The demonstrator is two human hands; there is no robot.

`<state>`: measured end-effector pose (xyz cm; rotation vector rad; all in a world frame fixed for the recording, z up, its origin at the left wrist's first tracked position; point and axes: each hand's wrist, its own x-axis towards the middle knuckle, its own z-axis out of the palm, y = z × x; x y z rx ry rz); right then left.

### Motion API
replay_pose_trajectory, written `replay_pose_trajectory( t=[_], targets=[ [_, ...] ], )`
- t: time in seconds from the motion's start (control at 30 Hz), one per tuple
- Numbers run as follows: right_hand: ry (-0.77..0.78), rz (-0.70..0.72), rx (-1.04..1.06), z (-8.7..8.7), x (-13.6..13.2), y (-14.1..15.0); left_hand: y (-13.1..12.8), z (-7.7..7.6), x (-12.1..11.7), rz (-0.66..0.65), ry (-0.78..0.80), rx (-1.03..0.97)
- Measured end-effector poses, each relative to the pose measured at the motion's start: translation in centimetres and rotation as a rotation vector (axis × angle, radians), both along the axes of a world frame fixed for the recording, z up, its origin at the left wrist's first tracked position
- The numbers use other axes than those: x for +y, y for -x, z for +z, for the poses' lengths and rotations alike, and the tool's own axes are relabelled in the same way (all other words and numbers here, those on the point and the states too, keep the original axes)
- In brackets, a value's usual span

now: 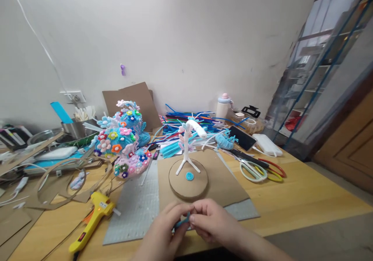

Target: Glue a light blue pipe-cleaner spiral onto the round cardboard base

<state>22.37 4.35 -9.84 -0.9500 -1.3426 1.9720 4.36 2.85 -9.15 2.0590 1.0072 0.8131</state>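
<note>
A blue pipe cleaner is pinched between the fingers of my left hand and my right hand, close to the table's front edge. Both hands are closed and their fingertips meet; part of the pipe cleaner is hidden by them. Just beyond lies a round cardboard disc with a small blue coil on it. On the disc's far side stands a white pipe-cleaner stem with spread feet, pink and blue pieces along it and a white curved top.
A yellow glue gun lies left, near a flower-covered pipe-cleaner piece. Scissors and a black phone are at right. Pipe cleaners are piled behind, beside a bottle. A cardboard sheet lies beneath the disc.
</note>
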Motion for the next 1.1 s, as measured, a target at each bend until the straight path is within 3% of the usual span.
replay_pose_trajectory(
  t=[0.13, 0.37, 0.57, 0.8, 1.0, 1.1],
  targets=[
    [0.089, 0.061, 0.004, 0.1, 0.4, -0.2, 0.1, 0.3, 0.1, -0.051, 0.022, 0.073],
    [0.156, 0.042, 0.028, -0.4, 0.6, 0.2, 0.5, -1.3, 0.4, 0.028, -0.074, 0.12],
    [0.212, 0.045, 0.047, -0.3, 0.5, 0.1, 0.7, -1.7, 0.4, 0.037, -0.181, 0.066],
    [0.175, 0.004, 0.055, -0.4, 0.3, 0.4, 0.7, -2.4, 0.5, 0.115, -0.41, 0.078],
    [0.349, -0.007, 0.125, -0.7, 0.2, 0.3, 1.1, -2.6, 0.4, 0.1, -0.642, 0.125],
    [0.388, 0.027, 0.151, -0.8, 0.4, 0.0, 0.9, -2.6, 0.2, 0.121, -0.673, 0.153]
  ],
)
